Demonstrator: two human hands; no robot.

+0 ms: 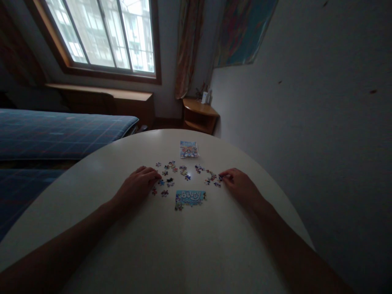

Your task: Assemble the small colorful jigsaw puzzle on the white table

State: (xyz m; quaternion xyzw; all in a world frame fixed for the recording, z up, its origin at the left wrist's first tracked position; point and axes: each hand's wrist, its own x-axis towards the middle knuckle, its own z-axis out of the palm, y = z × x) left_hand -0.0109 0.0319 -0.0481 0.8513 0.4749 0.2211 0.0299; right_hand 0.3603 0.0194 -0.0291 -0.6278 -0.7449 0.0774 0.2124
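part-joined puzzle on pale table, loose pieces scattered beyond, printed packet farthest back.
left hand low beside loose pieces, cannot tell how open; right hand narrow, fingertips at dark piece, grip unclear.

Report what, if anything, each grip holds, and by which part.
Cannot be told: the right grip is at a puzzle piece, possibly pinching its right edge; the left grip is beside loose pieces, any hold hidden.

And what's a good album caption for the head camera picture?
Left hand and right hand at loose puzzle pieces, with a partly built puzzle on the white table.
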